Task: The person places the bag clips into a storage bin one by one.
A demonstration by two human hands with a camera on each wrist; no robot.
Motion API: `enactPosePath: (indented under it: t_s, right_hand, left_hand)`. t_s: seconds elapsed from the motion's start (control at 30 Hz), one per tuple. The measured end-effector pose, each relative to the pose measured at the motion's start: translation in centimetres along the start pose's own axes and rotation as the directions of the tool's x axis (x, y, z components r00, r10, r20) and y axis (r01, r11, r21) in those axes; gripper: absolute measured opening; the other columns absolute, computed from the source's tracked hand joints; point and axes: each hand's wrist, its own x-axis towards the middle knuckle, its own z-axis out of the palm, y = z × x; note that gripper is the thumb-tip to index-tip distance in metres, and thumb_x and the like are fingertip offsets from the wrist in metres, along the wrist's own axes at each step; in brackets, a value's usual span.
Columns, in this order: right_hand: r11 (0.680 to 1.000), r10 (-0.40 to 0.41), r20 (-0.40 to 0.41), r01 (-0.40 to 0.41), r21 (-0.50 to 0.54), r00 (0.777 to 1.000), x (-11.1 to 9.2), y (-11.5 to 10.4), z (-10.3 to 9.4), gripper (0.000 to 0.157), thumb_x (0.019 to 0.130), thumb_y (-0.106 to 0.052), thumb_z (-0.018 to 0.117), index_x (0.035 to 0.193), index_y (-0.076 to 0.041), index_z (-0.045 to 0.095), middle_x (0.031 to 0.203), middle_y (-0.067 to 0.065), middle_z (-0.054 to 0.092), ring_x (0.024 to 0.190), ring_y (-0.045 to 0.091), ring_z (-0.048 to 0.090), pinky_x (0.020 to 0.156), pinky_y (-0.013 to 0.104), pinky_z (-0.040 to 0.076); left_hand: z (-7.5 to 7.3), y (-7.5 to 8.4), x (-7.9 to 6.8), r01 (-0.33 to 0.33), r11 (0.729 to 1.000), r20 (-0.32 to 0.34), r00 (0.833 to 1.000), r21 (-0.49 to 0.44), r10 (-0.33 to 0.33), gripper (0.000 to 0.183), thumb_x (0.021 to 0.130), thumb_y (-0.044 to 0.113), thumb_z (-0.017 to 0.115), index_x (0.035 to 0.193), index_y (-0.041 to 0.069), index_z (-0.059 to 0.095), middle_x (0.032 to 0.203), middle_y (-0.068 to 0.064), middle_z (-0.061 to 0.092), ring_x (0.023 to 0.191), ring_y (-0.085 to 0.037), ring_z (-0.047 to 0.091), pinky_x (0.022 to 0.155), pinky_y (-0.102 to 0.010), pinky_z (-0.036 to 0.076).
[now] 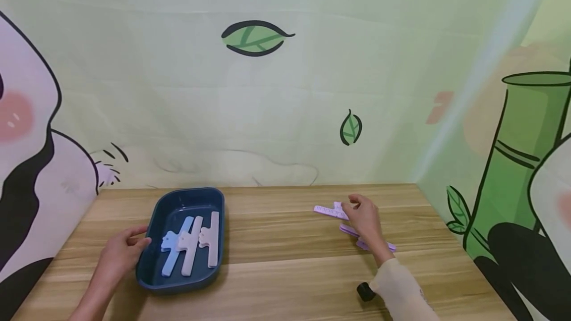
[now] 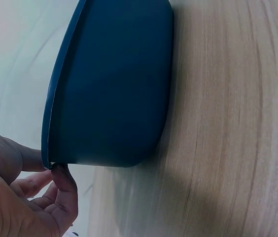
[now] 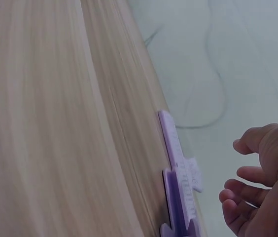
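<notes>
On the left of the table stands a dark blue plastic tray [image 1: 178,289]. Inside it lie a blue ruler clip [image 1: 171,261], a whitish clip [image 1: 193,251] and a pale pinkish clip [image 1: 214,241], side by side. My left hand [image 1: 120,251] pinches the tray's left rim, thumb and finger on either side of it in the left wrist view. Farther right, my right hand [image 1: 366,217] hovers over purple clips with fingers loosely bent and nothing between them. A light purple clip with ruler marks [image 3: 176,153] lies beyond a darker purple clip [image 3: 171,192], partly hidden by the hand in the head view.
The wooden table [image 1: 276,271] runs back to a pale green printed cloth [image 1: 178,88] with cartoon leaves and bamboo. A small black object [image 1: 366,292] shows at the right wrist.
</notes>
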Motion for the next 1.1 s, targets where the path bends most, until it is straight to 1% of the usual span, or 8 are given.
enactPosePath:
  t_s: [0.13, 0.27, 0.37, 0.5, 0.6, 0.8, 1.1]
  right_hand:
    - [0.999, 0.03, -0.003, -0.03, -0.025, 1.0, 0.1, 0.2, -0.1, 0.042, 0.093, -0.017, 0.071, 0.127, 0.009, 0.067, 0.123, 0.026, 0.069, 0.102, 0.036, 0.066, 0.085, 0.047, 0.054]
    - [0.998, 0.041, -0.014, -0.042, -0.038, 0.999, 0.1, 0.2, -0.1, 0.042, 0.093, -0.016, 0.07, 0.126, 0.01, 0.066, 0.122, 0.027, 0.068, 0.103, 0.038, 0.067, 0.086, 0.05, 0.054]
    - [0.997, 0.057, -0.017, -0.058, -0.048, 0.998, 0.2, 0.2, 0.0, 0.043, 0.093, -0.017, 0.07, 0.126, 0.009, 0.066, 0.123, 0.028, 0.068, 0.107, 0.04, 0.066, 0.089, 0.05, 0.053]
    - [0.996, 0.071, -0.01, -0.071, -0.045, 0.997, 0.2, 0.2, 0.1, 0.044, 0.094, -0.018, 0.07, 0.127, 0.01, 0.065, 0.124, 0.029, 0.067, 0.112, 0.043, 0.063, 0.094, 0.052, 0.05]
    - [0.996, 0.071, -0.007, -0.071, -0.051, 0.997, 0.2, 0.1, 0.2, 0.045, 0.094, -0.018, 0.071, 0.127, 0.011, 0.064, 0.124, 0.03, 0.066, 0.114, 0.045, 0.062, 0.096, 0.053, 0.049]
    - [0.991, 0.077, -0.006, -0.077, -0.113, 0.997, 0.3, -0.1, 0.7, 0.045, 0.093, -0.021, 0.071, 0.124, 0.011, 0.065, 0.122, 0.029, 0.067, 0.113, 0.045, 0.062, 0.096, 0.054, 0.049]
    - [0.975, 0.088, 0.004, -0.085, -0.206, 0.996, 0.4, -0.6, 1.4, 0.05, 0.094, -0.026, 0.074, 0.122, 0.013, 0.064, 0.124, 0.032, 0.066, 0.114, 0.048, 0.062, 0.094, 0.057, 0.05]
  left_hand:
    - [0.0, -0.1, -0.1, -0.015, 1.0, -0.013, 1.0, 0.004, 0.015, 0.045, 0.106, 0.015, 0.058, 0.143, -0.01, 0.05, 0.13, -0.041, 0.055, 0.111, -0.051, 0.059, 0.084, -0.052, 0.053]
    - [0.0, 0.0, -0.2, 0.006, 1.0, -0.009, 1.0, -0.003, -0.006, 0.046, 0.107, 0.015, 0.057, 0.144, -0.01, 0.049, 0.131, -0.041, 0.055, 0.111, -0.05, 0.059, 0.083, -0.05, 0.055]
    - [0.0, 0.0, -0.2, 0.008, 1.0, -0.011, 1.0, -0.004, -0.008, 0.046, 0.107, 0.015, 0.057, 0.144, -0.01, 0.049, 0.131, -0.041, 0.055, 0.111, -0.05, 0.059, 0.083, -0.05, 0.055]
    - [0.0, 0.0, -0.2, -0.012, 1.0, -0.018, 1.0, 0.006, 0.012, 0.045, 0.106, 0.015, 0.057, 0.143, -0.011, 0.05, 0.13, -0.041, 0.056, 0.111, -0.051, 0.06, 0.082, -0.051, 0.054]
    - [-0.1, 0.2, -0.2, -0.006, 1.0, -0.017, 1.0, 0.0, 0.006, 0.045, 0.107, 0.015, 0.056, 0.144, -0.01, 0.049, 0.131, -0.041, 0.055, 0.112, -0.05, 0.06, 0.083, -0.051, 0.054]
    - [0.0, 0.2, -0.2, 0.005, 1.0, -0.005, 1.0, -0.012, -0.005, 0.046, 0.107, 0.015, 0.056, 0.145, -0.01, 0.047, 0.133, -0.041, 0.053, 0.114, -0.051, 0.058, 0.085, -0.053, 0.054]
    - [0.1, 0.2, -0.2, 0.028, 0.999, 0.001, 1.0, -0.017, -0.028, 0.047, 0.108, 0.016, 0.055, 0.147, -0.009, 0.046, 0.133, -0.041, 0.052, 0.113, -0.049, 0.057, 0.087, -0.053, 0.053]
